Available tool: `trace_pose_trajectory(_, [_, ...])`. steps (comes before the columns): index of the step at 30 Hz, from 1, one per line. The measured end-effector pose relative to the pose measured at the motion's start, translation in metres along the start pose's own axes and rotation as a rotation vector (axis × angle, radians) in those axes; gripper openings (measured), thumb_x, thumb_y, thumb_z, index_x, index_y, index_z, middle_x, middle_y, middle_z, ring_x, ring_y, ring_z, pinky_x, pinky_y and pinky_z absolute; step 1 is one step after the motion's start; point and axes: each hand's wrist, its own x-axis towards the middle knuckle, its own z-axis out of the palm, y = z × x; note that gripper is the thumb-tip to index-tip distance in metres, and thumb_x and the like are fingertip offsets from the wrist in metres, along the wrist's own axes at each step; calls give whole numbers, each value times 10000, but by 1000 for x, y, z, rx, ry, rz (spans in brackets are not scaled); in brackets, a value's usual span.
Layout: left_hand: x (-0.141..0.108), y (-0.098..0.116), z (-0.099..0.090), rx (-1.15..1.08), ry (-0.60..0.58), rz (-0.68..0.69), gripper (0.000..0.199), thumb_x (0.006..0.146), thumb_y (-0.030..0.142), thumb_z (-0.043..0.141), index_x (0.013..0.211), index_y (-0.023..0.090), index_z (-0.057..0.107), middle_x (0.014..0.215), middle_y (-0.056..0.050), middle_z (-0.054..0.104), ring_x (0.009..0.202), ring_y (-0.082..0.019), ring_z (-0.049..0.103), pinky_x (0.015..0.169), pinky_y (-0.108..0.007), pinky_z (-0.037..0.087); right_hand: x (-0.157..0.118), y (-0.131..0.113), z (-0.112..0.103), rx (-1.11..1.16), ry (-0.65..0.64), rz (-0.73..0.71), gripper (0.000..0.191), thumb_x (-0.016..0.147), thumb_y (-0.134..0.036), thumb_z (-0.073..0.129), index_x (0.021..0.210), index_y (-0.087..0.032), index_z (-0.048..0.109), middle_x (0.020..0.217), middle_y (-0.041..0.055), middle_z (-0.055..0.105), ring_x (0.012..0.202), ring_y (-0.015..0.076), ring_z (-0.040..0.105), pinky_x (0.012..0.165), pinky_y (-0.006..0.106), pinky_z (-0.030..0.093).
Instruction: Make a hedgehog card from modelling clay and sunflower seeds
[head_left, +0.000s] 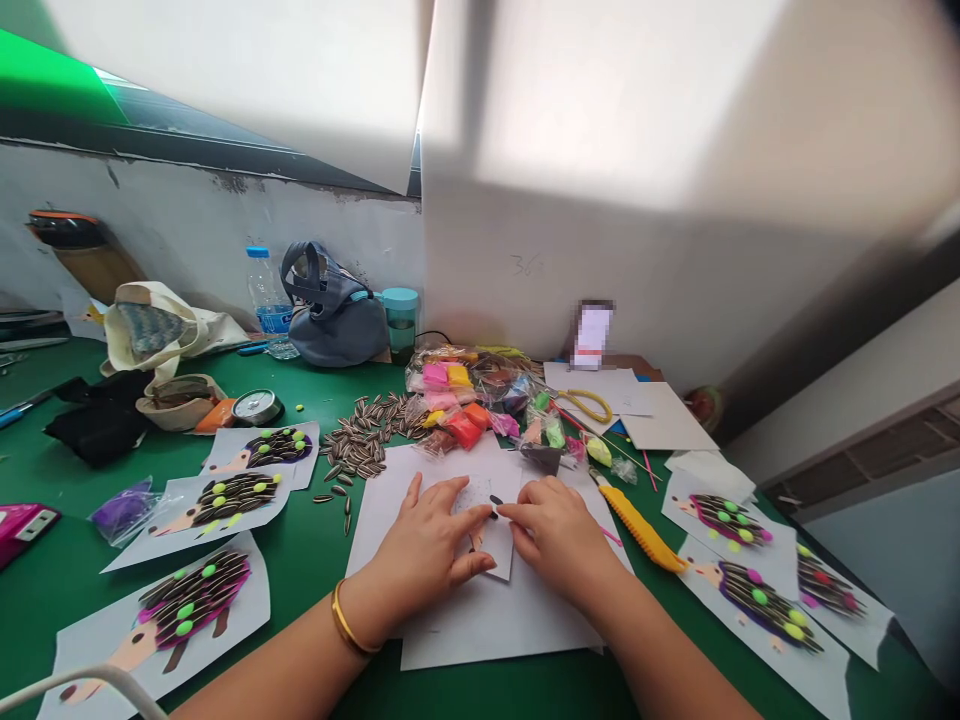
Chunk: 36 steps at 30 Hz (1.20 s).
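My left hand (431, 530) lies over a small white card (499, 565), fingers spread, with its index fingertip close to a small black piece (493, 515). From the other side my right hand (551, 525) reaches in, its index finger stretched to that same piece and its thumb apart; the other fingers are bent. Just above lies another small dark oval piece (496, 499). The card carries faint dots and a peach-coloured part, mostly hidden by my left hand. Larger white sheets (465, 640) lie underneath.
Sunflower seeds (364, 435) are heaped behind the sheets, beside bagged coloured clay (465, 425). Finished-looking hedgehog pictures (199, 600) lie left, with more hedgehog cards (757, 600) right. A yellow cutter (641, 530), scissors (589, 405), phone (592, 335), blue bag (337, 320) and bottle (270, 300) stand around.
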Motion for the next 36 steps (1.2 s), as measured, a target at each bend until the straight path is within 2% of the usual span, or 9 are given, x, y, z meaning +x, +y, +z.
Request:
trace_pose_trajectory(6, [0,2,-1,7,-4,4,563,861,648,548,1324,331,583,1442,-167,470,1333,-374,431,1101,-725,161,3,2,3,-4,-12,60,283,909,-177,551,1076,-284,752,946,52,678,941,226,531,816,341,375])
trace_pose_trajectory(14, [0,3,0,35,12,8,576,863,675,516,1339,354,566,1454,-153,466,1327,-376,435,1101,-724,165,4,-1,8,21,-43,21,254,893,-163,570,985,-292,769,902,32,666,915,210,518,789,322,355])
trace_pose_trajectory(22, [1,6,-3,64,-49,-3,622,858,719,462,1358,359,545,1469,-185,443,1344,-395,422,1085,-748,151,3,1,9,23,-8,7,239,886,-167,581,959,-291,771,881,29,665,909,205,519,789,324,348])
trace_pose_trajectory(30, [2,5,-4,54,-51,-18,568,857,663,541,1345,373,552,1464,-179,456,1353,-375,424,1082,-756,132,1,-2,11,-34,-30,-35,187,880,-192,607,916,-277,769,872,31,677,898,204,518,761,336,327])
trace_pose_trajectory(36, [2,2,-4,12,-29,-38,563,874,610,564,1358,324,548,1432,-183,491,1323,-353,462,1093,-742,144,0,-1,12,-18,-18,-37,183,886,-208,605,909,-285,770,846,32,671,898,203,515,756,339,317])
